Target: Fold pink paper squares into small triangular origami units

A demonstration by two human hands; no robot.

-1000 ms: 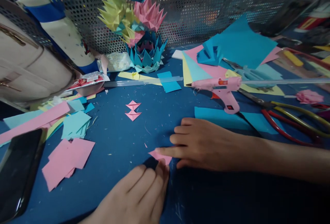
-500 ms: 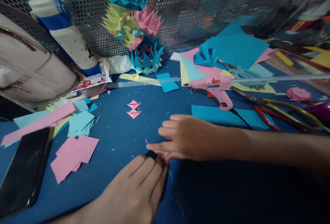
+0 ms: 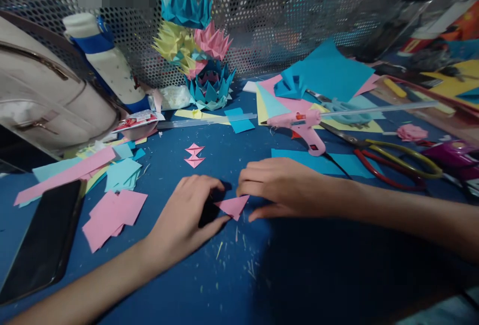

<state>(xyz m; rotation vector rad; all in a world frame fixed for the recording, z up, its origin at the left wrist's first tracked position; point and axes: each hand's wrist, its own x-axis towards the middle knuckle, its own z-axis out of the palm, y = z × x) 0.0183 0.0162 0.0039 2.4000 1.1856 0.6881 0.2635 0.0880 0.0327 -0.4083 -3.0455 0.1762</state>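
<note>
A small pink paper folded into a triangle [image 3: 234,207] lies on the blue tabletop between my hands, its long edge uppermost. My left hand [image 3: 183,212] arches at its left corner, the thumb touching or almost touching the lower edge and the forefinger held apart above. My right hand [image 3: 271,187] is by the right corner, fingers bent and thumb spread below them; whether a fingertip touches the paper is unclear. Beyond them are two small folded pink pieces [image 3: 194,155]. On the left sits a stack of pink paper squares [image 3: 114,217].
A black phone [image 3: 41,240] and light-blue squares [image 3: 123,175] are at left. A pink glue gun [image 3: 299,124], scissors [image 3: 392,160] and a blue strip [image 3: 337,162] lie at right. Folded paper flowers [image 3: 209,85], a bottle [image 3: 112,65] and a bag [image 3: 45,95] stand behind.
My hands have moved apart from pressing together over the pink paper. The folded triangle now shows between them. The camera view has shifted slightly.
</note>
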